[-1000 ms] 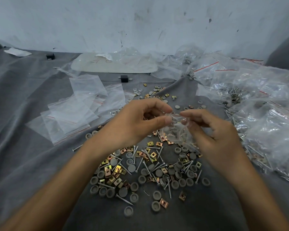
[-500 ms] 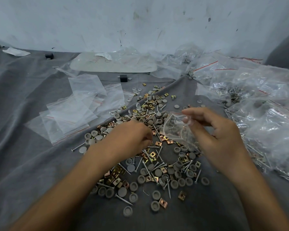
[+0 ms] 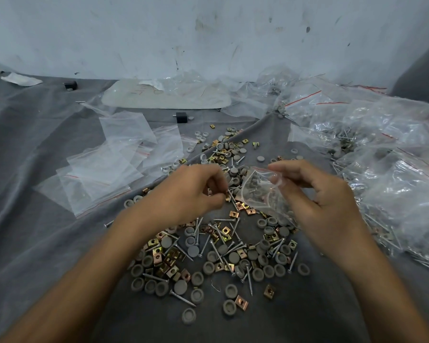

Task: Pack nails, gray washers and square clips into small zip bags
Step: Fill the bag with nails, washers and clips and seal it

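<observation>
A loose pile of nails [image 3: 249,278], gray washers [image 3: 197,278] and brass square clips [image 3: 241,301] lies on the gray cloth below my hands. My right hand [image 3: 325,204] pinches the mouth of a small clear zip bag [image 3: 258,194] that hangs open with several gray washers inside. My left hand [image 3: 191,194] hovers just left of the bag's mouth and pinches a brass square clip [image 3: 227,196] between thumb and fingertips, with a nail beside it.
Empty zip bags [image 3: 114,167] lie spread at the left. A heap of filled bags [image 3: 386,174] covers the right side. A white board [image 3: 164,97] and a small black block [image 3: 181,117] sit near the wall. The gray cloth [image 3: 35,219] covers the surface.
My left hand dropped from the bag's mouth to the pile, then rose back toward the bag with a clip pinched. My right hand kept hold of the bag.
</observation>
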`<state>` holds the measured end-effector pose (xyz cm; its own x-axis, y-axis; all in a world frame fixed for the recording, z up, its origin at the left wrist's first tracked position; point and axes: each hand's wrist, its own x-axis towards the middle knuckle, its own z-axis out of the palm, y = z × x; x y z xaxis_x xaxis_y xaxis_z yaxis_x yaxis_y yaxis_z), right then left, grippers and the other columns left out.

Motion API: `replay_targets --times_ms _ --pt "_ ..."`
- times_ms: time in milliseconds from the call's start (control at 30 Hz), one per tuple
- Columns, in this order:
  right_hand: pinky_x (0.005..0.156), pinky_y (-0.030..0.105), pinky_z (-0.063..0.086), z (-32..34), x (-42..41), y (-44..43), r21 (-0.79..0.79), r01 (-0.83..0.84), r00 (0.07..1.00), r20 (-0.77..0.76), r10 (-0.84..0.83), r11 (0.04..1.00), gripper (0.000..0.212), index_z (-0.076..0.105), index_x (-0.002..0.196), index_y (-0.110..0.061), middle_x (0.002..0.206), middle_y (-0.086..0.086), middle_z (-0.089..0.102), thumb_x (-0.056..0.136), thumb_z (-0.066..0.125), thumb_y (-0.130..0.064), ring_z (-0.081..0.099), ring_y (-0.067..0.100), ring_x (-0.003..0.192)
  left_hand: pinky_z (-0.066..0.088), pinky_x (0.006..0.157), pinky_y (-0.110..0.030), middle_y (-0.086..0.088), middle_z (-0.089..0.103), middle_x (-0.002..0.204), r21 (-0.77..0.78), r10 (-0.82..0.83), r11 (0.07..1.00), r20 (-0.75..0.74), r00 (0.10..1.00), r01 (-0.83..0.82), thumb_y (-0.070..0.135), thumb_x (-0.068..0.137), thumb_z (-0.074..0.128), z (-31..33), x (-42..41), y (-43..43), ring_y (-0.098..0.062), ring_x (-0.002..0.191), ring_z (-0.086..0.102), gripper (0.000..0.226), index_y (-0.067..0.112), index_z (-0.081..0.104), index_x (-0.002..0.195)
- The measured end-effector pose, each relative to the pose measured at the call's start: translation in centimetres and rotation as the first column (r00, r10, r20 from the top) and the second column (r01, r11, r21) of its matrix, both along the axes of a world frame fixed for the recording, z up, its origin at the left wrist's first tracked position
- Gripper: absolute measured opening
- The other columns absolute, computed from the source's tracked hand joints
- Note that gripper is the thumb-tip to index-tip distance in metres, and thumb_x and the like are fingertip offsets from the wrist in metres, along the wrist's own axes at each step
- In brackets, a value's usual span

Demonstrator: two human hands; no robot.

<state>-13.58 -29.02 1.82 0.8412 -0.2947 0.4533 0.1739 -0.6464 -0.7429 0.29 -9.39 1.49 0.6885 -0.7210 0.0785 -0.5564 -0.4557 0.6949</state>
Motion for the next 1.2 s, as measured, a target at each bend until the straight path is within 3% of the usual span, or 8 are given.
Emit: replay_targets --times_ms 167,367,533,700,800,900,1067,1200 --pt "0.081 0.011 0.05 0.1 -0.1 0.1 -0.005 -0.009 1.0 -0.007 0.009 1.0 0.035 0.067 0.109 -0.045 0.101 -0.022 0.073 0.098 0.066 -0.012 0.068 -0.002 0.101 0.047 0.06 -0.022 0.005 0.069 0.081 -0.302 -0.045 0.953 -0.126 0.991 0.005 0.004 0.087 0.071 2.0 -0.8 0.2 -0.008 0.066 0.056 0.023 0.027 0.07 0.092" --pt "0.081 0.009 0.048 0.2 -0.1 0.2 -0.008 -0.018 1.0 -0.013 0.018 1.0 0.035 0.067 0.111 -0.043 0.103 -0.021 0.073 0.099 0.064 -0.01 0.067 -0.003 0.101 0.05 0.062 -0.034 -0.003 0.074 0.089 -0.385 -0.127 0.92 -0.109 0.986 0.076 0.005 0.093 0.068 3.0 -2.0 -0.5 -0.03 0.073 0.063 0.02 0.02 0.072 0.106" --pt "0.081 0.011 0.05 0.2 -0.1 0.1 -0.024 -0.019 1.0 -0.012 0.018 1.0 0.033 0.068 0.114 -0.039 0.104 -0.021 0.073 0.099 0.064 -0.01 0.067 -0.003 0.101 0.039 0.057 -0.009 0.015 0.072 0.083 -0.287 -0.13 0.951 -0.047 0.99 0.111 0.019 0.101 0.06 1.9 -1.9 -0.7 0.002 0.064 0.058 0.018 0.031 0.065 0.113" --pt "0.083 0.017 0.053 0.2 0.0 0.1 -0.032 -0.024 1.0 -0.014 0.023 0.999 0.028 0.07 0.115 -0.035 0.104 -0.02 0.073 0.099 0.064 -0.012 0.068 0.0 0.103 0.043 0.052 -0.024 0.015 0.071 0.084 -0.253 -0.166 0.951 0.074 0.983 0.18 0.024 0.103 0.054 1.2 -2.4 -1.4 -0.01 0.058 0.056 0.019 0.039 0.06 0.113" --pt "0.083 0.016 0.052 0.2 0.0 0.1 -0.025 -0.027 1.0 -0.009 0.027 0.999 0.028 0.069 0.114 -0.036 0.103 -0.02 0.073 0.1 0.063 -0.012 0.068 -0.001 0.102 0.037 0.052 -0.013 0.018 0.07 0.082 -0.232 -0.164 0.953 0.141 0.976 0.194 0.024 0.102 0.054 1.2 -2.6 -1.5 -0.006 0.054 0.053 0.026 0.04 0.063 0.121" --pt "0.083 0.016 0.052 0.2 -0.1 0.1 -0.016 -0.012 1.0 -0.007 0.012 1.0 0.032 0.068 0.114 -0.039 0.102 -0.019 0.074 0.099 0.063 -0.012 0.068 -0.001 0.101 0.039 0.052 -0.016 0.016 0.069 0.081 -0.253 -0.151 0.95 0.134 0.979 0.181 0.023 0.104 0.054 1.6 -2.5 -1.3 -0.007 0.055 0.054 0.028 0.038 0.062 0.126" --pt "0.084 0.016 0.052 0.4 -0.2 0.2 -0.015 0.0 1.0 -0.006 0.0 1.0 0.032 0.068 0.112 -0.039 0.103 -0.021 0.073 0.099 0.064 -0.011 0.068 -0.002 0.102 0.033 0.045 -0.01 0.005 0.067 0.07 -0.387 -0.024 0.921 0.035 0.999 0.036 0.022 0.103 0.056 2.3 -1.3 -0.3 -0.001 0.045 0.046 0.025 0.029 0.065 0.125" --pt "0.078 0.018 0.054 0.2 -0.3 0.1 -0.014 0.011 1.0 -0.021 -0.011 1.0 0.031 0.069 0.113 -0.04 0.105 -0.021 0.072 0.1 0.063 -0.014 0.069 0.0 0.096 0.036 0.047 -0.01 0.002 0.066 0.062 -0.361 0.107 0.929 0.041 0.993 -0.085 0.03 0.1 0.06 2.1 -0.2 0.5 0.0 0.047 0.053 0.016 0.032 0.067 0.114"
